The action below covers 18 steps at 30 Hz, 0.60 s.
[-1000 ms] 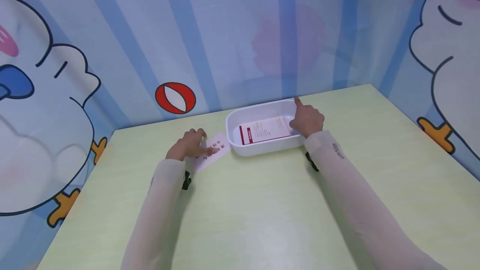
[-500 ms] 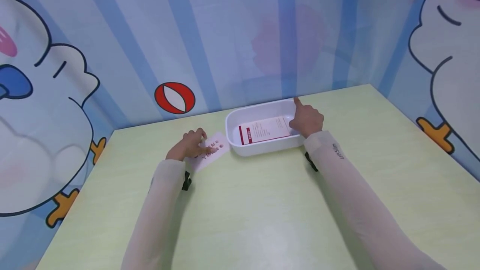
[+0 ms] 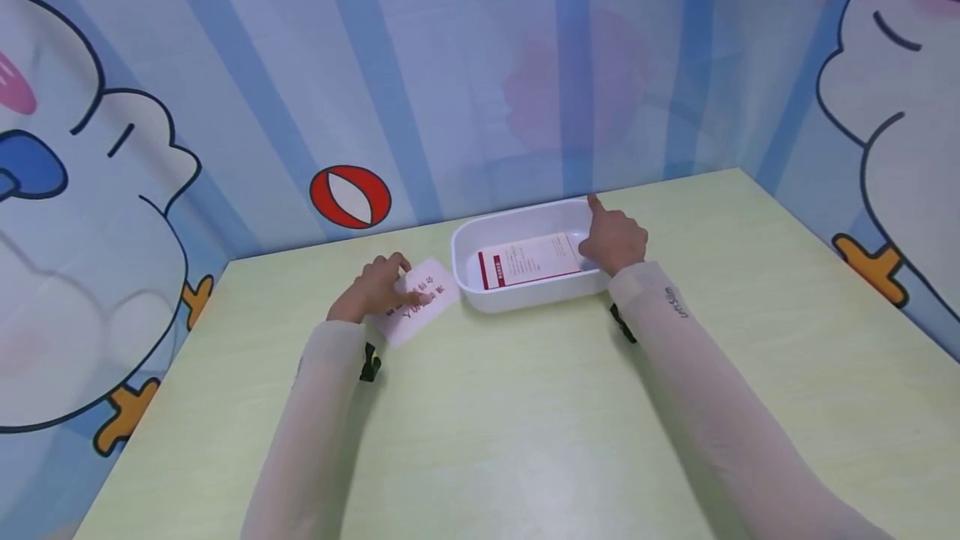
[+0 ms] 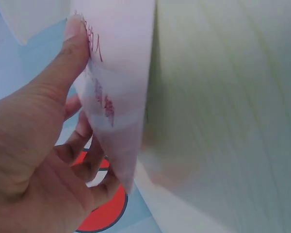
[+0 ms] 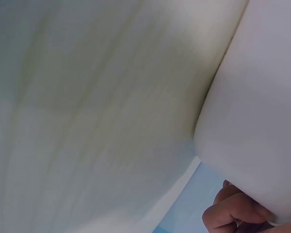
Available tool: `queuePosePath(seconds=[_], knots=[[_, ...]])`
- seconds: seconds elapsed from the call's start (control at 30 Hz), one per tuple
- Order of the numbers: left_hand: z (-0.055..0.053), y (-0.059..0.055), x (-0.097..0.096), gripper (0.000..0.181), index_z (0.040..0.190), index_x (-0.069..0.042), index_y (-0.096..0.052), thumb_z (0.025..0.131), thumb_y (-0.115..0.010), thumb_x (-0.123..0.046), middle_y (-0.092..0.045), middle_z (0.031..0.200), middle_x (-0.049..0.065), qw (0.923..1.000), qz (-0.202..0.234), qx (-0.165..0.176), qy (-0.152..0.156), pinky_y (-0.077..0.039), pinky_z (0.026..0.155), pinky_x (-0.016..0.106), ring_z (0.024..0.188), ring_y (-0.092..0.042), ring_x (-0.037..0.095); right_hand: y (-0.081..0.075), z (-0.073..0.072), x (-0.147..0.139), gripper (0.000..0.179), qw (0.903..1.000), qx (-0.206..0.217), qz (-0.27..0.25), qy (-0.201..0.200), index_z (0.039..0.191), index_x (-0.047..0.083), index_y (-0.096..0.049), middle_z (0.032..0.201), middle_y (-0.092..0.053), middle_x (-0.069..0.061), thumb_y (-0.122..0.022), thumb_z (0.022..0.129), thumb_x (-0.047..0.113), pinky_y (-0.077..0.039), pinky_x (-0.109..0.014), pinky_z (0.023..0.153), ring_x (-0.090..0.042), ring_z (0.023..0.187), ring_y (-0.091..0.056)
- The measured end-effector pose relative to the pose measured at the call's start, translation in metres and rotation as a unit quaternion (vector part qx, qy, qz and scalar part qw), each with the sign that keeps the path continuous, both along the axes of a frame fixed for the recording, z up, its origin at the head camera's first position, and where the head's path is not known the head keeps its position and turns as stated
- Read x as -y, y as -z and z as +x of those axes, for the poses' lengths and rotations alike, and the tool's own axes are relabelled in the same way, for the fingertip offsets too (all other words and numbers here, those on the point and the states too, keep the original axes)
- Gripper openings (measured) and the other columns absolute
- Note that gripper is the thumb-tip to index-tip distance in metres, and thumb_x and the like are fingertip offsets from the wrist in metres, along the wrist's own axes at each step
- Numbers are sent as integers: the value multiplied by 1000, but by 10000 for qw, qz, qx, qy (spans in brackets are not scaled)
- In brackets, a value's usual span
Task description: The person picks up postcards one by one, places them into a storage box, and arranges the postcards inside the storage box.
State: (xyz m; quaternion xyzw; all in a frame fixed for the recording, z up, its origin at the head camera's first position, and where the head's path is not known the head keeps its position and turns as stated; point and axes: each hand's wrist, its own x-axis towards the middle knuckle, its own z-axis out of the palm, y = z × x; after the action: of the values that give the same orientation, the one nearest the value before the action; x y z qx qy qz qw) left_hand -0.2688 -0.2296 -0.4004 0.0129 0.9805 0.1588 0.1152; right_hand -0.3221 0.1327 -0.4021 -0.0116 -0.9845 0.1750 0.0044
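Note:
My left hand (image 3: 375, 290) pinches a pale pink paper card (image 3: 437, 280) printed with red characters, left of the tub. In the left wrist view, the thumb presses the printed face of the card (image 4: 121, 73) while the fingers lie behind it. A white plastic tub (image 3: 517, 299) with rounded corners sits near the back edge of the table. Inside it lies another card (image 3: 532, 258), white with a red band. At the tub's right end my right hand (image 3: 615, 242) grips the rim, index finger pointing to the back corner. In the right wrist view, curled fingers (image 5: 235, 211) meet the tub's outer wall.
The pale yellow-green table (image 3: 510, 423) ends at a blue striped backdrop (image 3: 480, 90) with cartoon figures, close behind the tub. Another cartoon panel (image 3: 900, 148) borders the right side. Both forearms wear pale sleeves.
The card in my left hand has tilted up slightly, showing more of its printed face, and the left hand has shifted a little left. My right hand and the tub stay put.

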Motion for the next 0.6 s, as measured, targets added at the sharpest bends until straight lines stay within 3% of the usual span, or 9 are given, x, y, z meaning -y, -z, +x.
queuePosePath(seconds=[0.17, 0.6], knots=[[0, -2, 1, 71, 141, -10, -38, 87, -76, -38, -43, 129, 18, 9996, 273, -69, 44, -57, 94, 42, 115, -50, 30, -1, 1, -1, 84, 10000, 25, -22, 5, 160, 16, -17, 91, -68, -18, -62, 89, 21, -53, -46, 72, -24, 62, -53], [-7, -6, 11, 66, 150, -4, -30, 99, -60, -33, -36, 137, 23, 9959, 704, -561, -50, -46, 109, 47, 123, -43, 34, -1, 1, -1, 84, 10000, 13, -51, -33, 160, 16, -17, 82, -65, -15, -61, 89, 21, -48, -41, 65, -21, 58, -49]])
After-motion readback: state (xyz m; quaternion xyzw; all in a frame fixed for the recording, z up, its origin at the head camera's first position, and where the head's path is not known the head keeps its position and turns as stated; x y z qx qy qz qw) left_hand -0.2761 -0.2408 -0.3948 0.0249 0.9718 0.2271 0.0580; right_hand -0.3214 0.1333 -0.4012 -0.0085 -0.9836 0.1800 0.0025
